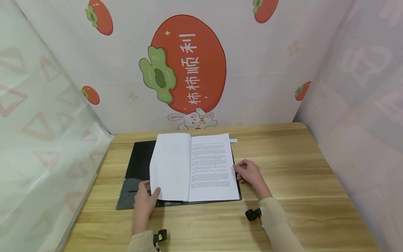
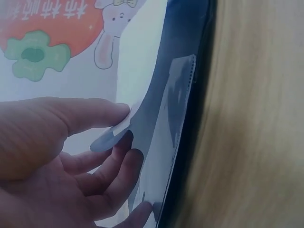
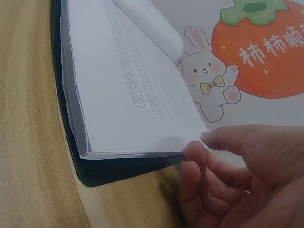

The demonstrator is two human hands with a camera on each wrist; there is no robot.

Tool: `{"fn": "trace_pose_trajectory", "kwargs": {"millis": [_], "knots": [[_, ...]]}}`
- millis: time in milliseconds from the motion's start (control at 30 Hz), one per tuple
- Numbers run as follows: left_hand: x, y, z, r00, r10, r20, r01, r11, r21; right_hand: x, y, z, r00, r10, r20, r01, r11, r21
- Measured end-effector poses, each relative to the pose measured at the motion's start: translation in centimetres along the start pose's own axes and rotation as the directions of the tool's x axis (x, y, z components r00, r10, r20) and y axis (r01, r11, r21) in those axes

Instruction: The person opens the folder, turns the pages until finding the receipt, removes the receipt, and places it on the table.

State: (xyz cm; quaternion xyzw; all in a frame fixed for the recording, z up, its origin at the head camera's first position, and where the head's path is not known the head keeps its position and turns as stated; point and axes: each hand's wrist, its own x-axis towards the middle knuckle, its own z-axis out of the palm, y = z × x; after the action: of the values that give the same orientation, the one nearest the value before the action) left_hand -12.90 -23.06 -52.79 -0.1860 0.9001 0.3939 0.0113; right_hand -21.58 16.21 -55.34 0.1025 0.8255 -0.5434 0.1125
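Observation:
A dark folder (image 1: 138, 159) lies spread on the table with a stack of white paper in it. The right-hand printed page (image 1: 209, 168) faces up, and the turned sheets (image 1: 171, 164) at the left show a blank side. My left hand (image 1: 145, 199) holds the lower left edge of those turned sheets, thumb on top and fingers beneath. In the left wrist view the folder's clear pocket (image 2: 166, 128) shows below the lifted paper (image 2: 140, 52). My right hand (image 1: 249, 172) pinches the right edge of the printed page between thumb and forefinger; the right wrist view shows the stacked page edges (image 3: 128, 155).
The wood-grain table (image 1: 283, 154) extends around the folder. A pale blue tab (image 1: 233, 140) sticks out at the folder's upper right. Behind stands a white cloth (image 1: 258, 70) printed with persimmons and a rabbit; patterned cloths hang at both sides.

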Motion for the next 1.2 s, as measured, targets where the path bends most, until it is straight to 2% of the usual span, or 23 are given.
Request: {"fn": "trace_pose_trajectory", "kwargs": {"millis": [200, 400, 700, 933, 1200], "knots": [[-0.3, 0.7, -0.4, 0.999, 0.036, -0.012, -0.036, 0.998, -0.045, 0.0, -0.5, -0.3, 1.000, -0.008, -0.007, 0.008, 1.000, 0.018], [-1.1, 2.2, -0.7, 0.996, 0.079, -0.041, -0.082, 0.995, -0.057, -0.2, -1.2, -0.6, 0.999, -0.034, -0.020, 0.035, 0.999, 0.017], [-2.7, 4.8, -1.0, 0.980, 0.196, -0.029, -0.198, 0.977, -0.081, -0.4, -2.1, -0.4, 0.997, -0.080, -0.020, 0.080, 0.997, -0.004], [-3.6, 6.1, -0.5, 0.963, 0.266, -0.040, -0.268, 0.958, -0.099, -0.7, -2.5, -0.2, 0.996, -0.092, -0.008, 0.092, 0.996, 0.001], [-4.2, 7.6, 1.2, 0.950, 0.309, -0.043, -0.312, 0.941, -0.134, -1.0, -2.8, 0.0, 0.994, -0.110, 0.020, 0.109, 0.993, 0.036]]}}
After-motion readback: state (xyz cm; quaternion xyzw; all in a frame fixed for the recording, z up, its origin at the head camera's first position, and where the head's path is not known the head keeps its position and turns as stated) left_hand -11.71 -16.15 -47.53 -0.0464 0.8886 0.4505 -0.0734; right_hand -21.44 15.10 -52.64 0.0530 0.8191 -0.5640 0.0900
